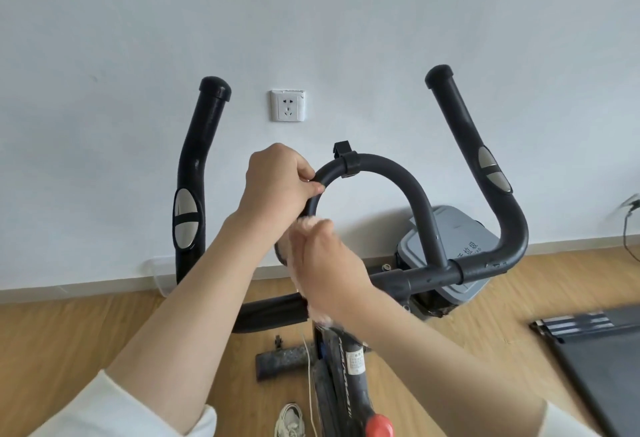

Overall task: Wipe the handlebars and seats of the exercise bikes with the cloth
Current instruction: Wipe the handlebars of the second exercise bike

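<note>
The exercise bike's black handlebars fill the middle of the head view. Its arched centre loop point(391, 168) rises between two upright grips, the left grip point(195, 159) and the right grip point(464, 131). My left hand point(277, 183) grips the left side of the loop near its top. Just below it, my right hand point(329, 263) holds a pale pink fluffy cloth point(306, 225) wrapped against the loop's lower left part. Most of the cloth is hidden behind that hand. The seat is out of view.
A white wall with a socket point(287, 105) stands behind the bike. A grey lidded bin point(446, 228) sits on the wooden floor by the wall. A dark treadmill deck point(595, 350) lies at the right. A red knob point(379, 426) and a shoe point(289, 419) show at the bottom.
</note>
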